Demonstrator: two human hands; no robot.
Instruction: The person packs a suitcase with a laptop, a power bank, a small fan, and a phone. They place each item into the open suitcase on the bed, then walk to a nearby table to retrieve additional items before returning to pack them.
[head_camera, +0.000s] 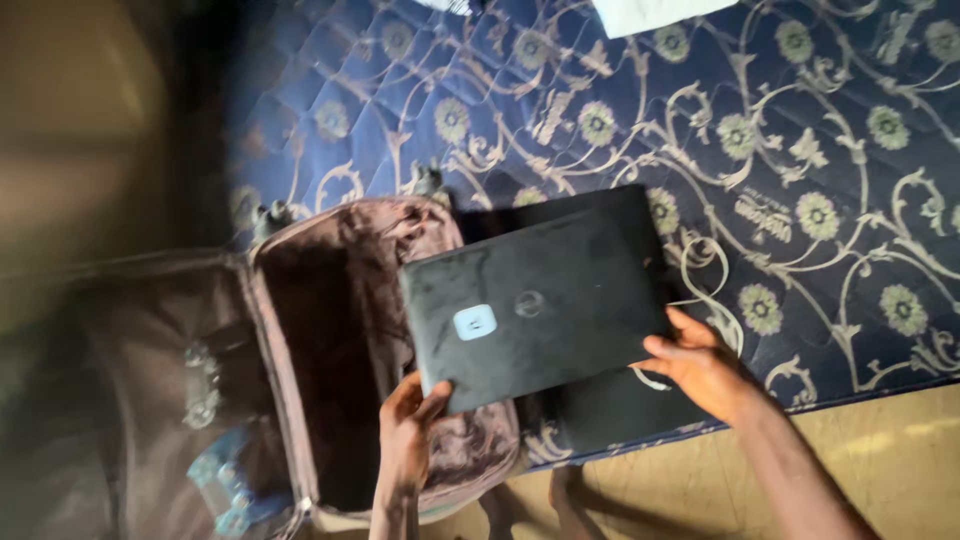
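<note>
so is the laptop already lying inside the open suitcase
No, both hands, left hand and right hand, hold the closed black laptop up over the suitcase edge.

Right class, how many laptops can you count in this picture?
2. One laptop is held in both hands above the open suitcase; a second laptop lies on the mattress beneath it, mostly covered. Others may be hidden.

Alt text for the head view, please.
Two bare hands, the left hand and right hand, hold a closed black laptop by its near corners above an open brown suitcase, which lies beside a blue floral mattress.
</note>
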